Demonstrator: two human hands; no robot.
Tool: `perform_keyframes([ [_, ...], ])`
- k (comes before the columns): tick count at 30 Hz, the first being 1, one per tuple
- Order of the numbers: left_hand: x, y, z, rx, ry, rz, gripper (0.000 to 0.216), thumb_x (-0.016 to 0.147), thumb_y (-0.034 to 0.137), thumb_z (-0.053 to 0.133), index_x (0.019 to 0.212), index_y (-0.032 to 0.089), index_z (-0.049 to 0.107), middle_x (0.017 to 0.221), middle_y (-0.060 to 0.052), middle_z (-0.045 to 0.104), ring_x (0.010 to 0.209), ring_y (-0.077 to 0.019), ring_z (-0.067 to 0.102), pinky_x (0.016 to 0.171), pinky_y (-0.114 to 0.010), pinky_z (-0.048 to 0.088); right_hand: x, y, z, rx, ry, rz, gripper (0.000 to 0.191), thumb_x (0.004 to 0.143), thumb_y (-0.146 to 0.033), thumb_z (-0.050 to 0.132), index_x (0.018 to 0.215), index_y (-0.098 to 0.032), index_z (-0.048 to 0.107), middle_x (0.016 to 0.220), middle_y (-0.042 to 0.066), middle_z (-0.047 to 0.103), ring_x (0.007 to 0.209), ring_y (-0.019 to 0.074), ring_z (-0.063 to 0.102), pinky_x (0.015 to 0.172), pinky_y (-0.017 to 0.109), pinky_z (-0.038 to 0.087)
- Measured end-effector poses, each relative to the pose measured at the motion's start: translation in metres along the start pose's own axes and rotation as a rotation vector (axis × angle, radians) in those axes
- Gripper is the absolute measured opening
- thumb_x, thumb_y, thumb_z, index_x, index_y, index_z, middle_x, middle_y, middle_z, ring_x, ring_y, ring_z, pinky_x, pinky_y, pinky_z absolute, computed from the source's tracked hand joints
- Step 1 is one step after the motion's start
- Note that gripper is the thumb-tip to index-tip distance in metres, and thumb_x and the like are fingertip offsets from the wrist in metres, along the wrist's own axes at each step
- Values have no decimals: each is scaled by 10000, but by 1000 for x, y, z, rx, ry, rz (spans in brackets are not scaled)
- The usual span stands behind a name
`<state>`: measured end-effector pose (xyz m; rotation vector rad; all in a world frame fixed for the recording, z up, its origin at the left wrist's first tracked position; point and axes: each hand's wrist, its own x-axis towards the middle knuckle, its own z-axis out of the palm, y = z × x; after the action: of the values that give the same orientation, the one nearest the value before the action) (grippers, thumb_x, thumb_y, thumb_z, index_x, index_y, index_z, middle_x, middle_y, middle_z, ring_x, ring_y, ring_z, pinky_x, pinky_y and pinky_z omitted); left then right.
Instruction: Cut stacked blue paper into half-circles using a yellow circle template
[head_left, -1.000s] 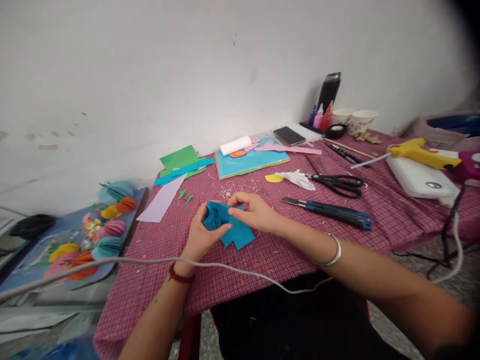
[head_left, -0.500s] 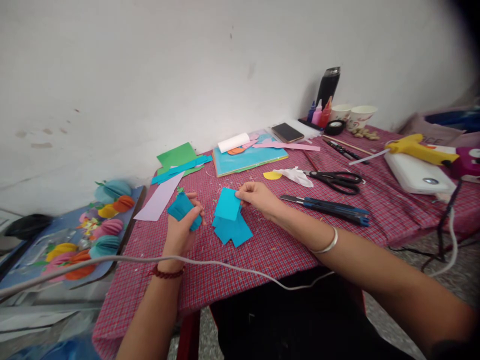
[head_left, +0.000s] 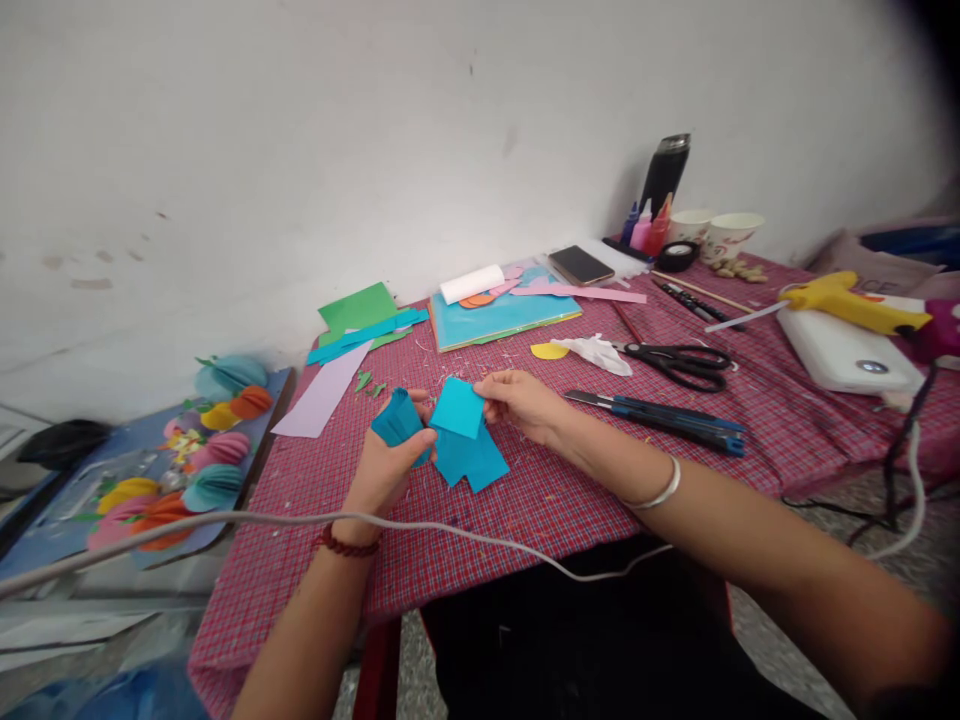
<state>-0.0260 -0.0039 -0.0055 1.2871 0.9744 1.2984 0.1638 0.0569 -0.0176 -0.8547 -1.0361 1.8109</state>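
Observation:
My left hand (head_left: 386, 465) is closed around a stack of folded teal paper pieces (head_left: 398, 418), held just above the red checked tablecloth (head_left: 540, 500). My right hand (head_left: 517, 400) pinches the right edge of one teal paper square (head_left: 457, 408), lifted a little over a small pile of teal paper pieces (head_left: 472, 458) lying on the cloth. The two hands are close together, the stack nearly touching the square.
A blue utility knife (head_left: 660, 413), black scissors (head_left: 679, 360), a yellow glue gun (head_left: 851, 300), a phone (head_left: 579, 265), cups and coloured paper sheets (head_left: 502, 315) lie farther back. A white cable (head_left: 300, 522) crosses in front. A board with paper balls (head_left: 150, 470) sits lower left.
Both hands first held the teal stack together. The right hand then took one square off it, the left hand swung left with the stack, and it has now moved back toward the square.

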Motion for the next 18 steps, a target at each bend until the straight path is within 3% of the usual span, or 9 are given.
perform_keyframes([
  [8,-5,1,11,-29,-49,-11,378,711,245,711,1056,189,568,816,-20,633,532,-97,545,484,-231,459,-4,1,2,71,-78,17,258,666,-311,719,608,-151,525,502,-37,578,431,58,492,478,195,378],
  [18,-5,2,8,-70,-80,42,353,701,260,712,1031,213,596,815,-22,634,546,-117,549,485,-245,459,-7,2,6,133,-142,-26,298,647,-355,754,612,-150,540,512,-39,564,459,64,488,507,201,372],
])
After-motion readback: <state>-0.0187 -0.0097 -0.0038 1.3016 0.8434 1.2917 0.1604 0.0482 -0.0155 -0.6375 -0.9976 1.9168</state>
